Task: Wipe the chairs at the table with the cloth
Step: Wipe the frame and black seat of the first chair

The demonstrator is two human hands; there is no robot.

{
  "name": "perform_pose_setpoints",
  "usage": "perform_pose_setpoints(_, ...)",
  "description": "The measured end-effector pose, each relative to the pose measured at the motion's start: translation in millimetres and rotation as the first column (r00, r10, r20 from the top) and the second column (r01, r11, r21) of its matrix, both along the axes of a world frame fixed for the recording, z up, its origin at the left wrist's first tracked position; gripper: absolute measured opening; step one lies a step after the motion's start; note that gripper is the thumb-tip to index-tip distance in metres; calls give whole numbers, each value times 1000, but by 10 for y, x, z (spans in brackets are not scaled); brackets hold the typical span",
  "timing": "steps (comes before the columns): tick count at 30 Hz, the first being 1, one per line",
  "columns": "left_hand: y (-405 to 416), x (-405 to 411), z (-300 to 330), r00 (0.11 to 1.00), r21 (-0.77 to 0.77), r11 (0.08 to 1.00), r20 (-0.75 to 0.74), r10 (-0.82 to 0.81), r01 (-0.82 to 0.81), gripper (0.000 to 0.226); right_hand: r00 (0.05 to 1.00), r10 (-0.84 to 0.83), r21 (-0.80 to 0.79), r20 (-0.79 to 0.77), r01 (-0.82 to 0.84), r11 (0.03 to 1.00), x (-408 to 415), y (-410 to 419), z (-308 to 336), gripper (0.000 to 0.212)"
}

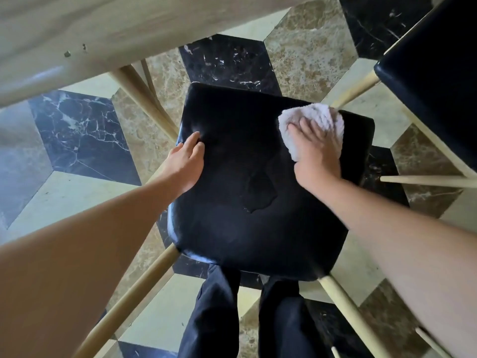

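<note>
A chair with a black padded seat [247,161] and pale wooden legs stands right below me. My right hand [316,153] presses a bunched white cloth [313,117] flat on the seat's far right corner. My left hand [184,164] grips the seat's left edge, thumb on top and fingers wrapped under. A damp smear shows near the middle of the seat. A second black-seated chair [433,81] stands at the upper right.
The pale wooden table [103,29] edge runs across the upper left, with its legs slanting down beside the chair. The floor is patterned marble tile in black, brown and cream. My dark-trousered legs [232,319] stand just behind the seat's near edge.
</note>
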State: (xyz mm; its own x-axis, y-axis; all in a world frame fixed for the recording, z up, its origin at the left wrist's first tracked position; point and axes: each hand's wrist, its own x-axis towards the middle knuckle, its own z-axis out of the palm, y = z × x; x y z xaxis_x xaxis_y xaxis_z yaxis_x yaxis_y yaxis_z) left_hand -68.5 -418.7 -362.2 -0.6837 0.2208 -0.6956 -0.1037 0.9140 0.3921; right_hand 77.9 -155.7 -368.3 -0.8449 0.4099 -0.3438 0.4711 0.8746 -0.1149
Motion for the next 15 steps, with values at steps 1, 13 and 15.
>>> perform_pose_setpoints(1,10,0,8,1000,2,1000,7,-1,1,63,998,-55,-22,-29,54,998,4,-212,-20,78)
perform_pose_setpoints(13,133,309,141,929,-173,926,-104,-356,336,59,331,944,-254,-1,-913,319,1477,-1064,163,50)
perform_pose_setpoints(15,138,433,165,889,-217,891,-149,-434,399,60,309,950,-198,-49,-935,294,1374,-621,108,47)
